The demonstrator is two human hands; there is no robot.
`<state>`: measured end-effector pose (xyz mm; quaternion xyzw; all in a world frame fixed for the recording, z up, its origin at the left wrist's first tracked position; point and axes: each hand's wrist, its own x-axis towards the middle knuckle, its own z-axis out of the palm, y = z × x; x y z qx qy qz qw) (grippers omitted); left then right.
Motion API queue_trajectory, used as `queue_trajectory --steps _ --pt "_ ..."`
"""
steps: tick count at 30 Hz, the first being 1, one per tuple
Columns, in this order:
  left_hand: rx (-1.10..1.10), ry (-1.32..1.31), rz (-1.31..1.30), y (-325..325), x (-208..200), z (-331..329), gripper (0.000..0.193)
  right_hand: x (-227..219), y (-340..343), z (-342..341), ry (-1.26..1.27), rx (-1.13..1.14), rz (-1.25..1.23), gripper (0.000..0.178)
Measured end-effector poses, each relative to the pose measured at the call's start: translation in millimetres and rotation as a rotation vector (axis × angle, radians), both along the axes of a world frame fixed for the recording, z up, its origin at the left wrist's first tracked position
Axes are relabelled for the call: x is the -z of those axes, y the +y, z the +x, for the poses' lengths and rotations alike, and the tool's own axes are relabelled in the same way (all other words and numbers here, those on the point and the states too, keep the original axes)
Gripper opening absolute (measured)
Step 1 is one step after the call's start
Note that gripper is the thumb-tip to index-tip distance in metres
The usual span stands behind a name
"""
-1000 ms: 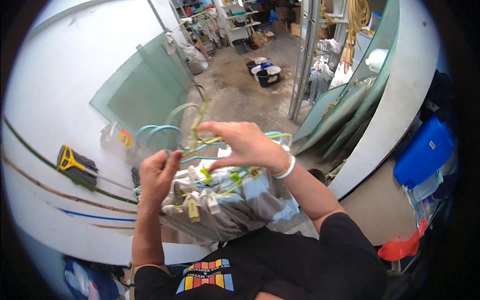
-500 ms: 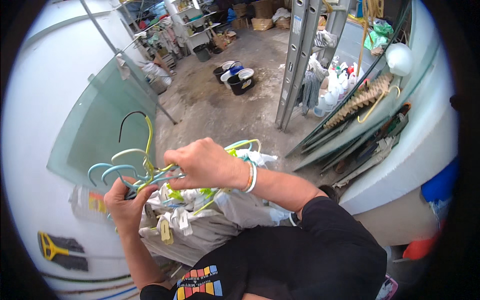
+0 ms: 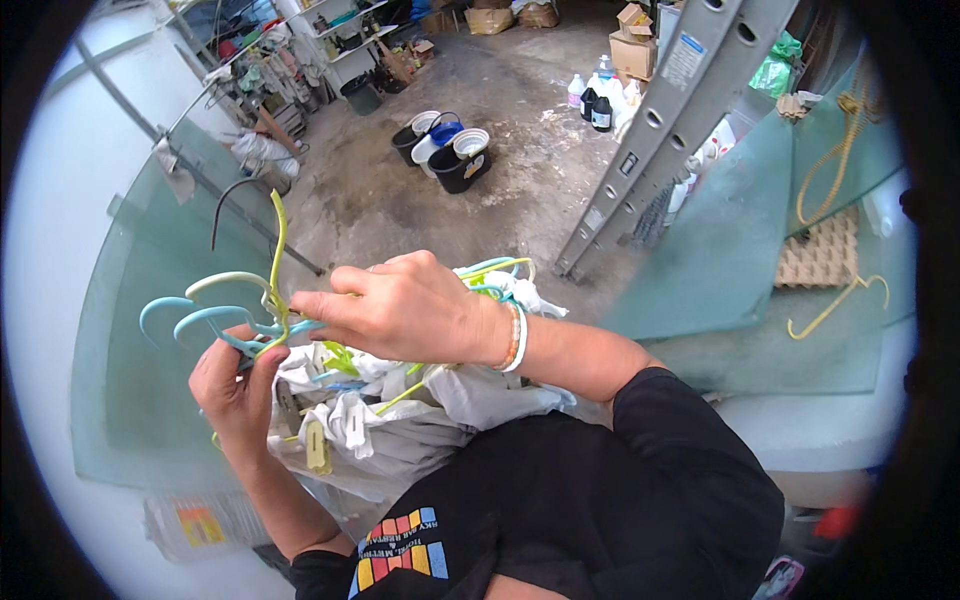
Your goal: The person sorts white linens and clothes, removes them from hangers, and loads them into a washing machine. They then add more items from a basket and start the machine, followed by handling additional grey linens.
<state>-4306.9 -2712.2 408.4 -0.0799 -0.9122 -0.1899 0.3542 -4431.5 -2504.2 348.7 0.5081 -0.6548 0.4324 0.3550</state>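
Several plastic clothes hangers are bunched in front of me. Their light blue hooks [image 3: 165,303] and a pale hook [image 3: 225,283] curl leftward, while a yellow-green hanger neck [image 3: 275,240] stands upright, ending in a dark bare hook [image 3: 216,215]. My left hand [image 3: 232,390] is closed round the hanger necks from below. My right hand [image 3: 415,310] is closed over the hangers just beside it, its index finger against the yellow-green neck; its thumb is hidden. Below hang light grey and white cloths [image 3: 400,450], with a pale clothespin [image 3: 318,447] clipped on.
Leaning glass panels stand at left [image 3: 130,390] and right [image 3: 700,240]. An aluminium ladder [image 3: 665,130] rises at right, near bottles [image 3: 600,112]. Buckets [image 3: 460,170] stand on the concrete floor. A yellow hanger [image 3: 850,300] is at the right-hand glass.
The view has shifted, bringing more of the right-hand glass into sight. My right hand has slid left along the hangers, closer to the hook necks. My left hand keeps its hold.
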Motion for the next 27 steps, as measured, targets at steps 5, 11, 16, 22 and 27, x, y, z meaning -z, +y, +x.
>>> queue_trajectory --steps 5,11,16,22,27 --pt "-0.038 -0.132 0.027 -61 -12 -218 0.061 -23 -63 -218 0.029 0.096 -0.003 0.031" --pt "-0.046 -0.116 -0.158 -158 19 -476 0.074 -12 -111 -473 0.069 0.226 0.043 0.035" --pt "0.172 -0.096 0.036 -204 62 -726 0.045 -10 -129 -658 0.075 0.331 0.164 0.036" --pt "0.523 -0.032 -0.106 -156 58 -1011 0.040 -13 -68 -877 0.086 0.521 0.246 0.040" --pt "0.640 0.021 -0.083 -83 68 -1216 0.039 5 5 -1056 0.126 0.644 0.295 0.045"
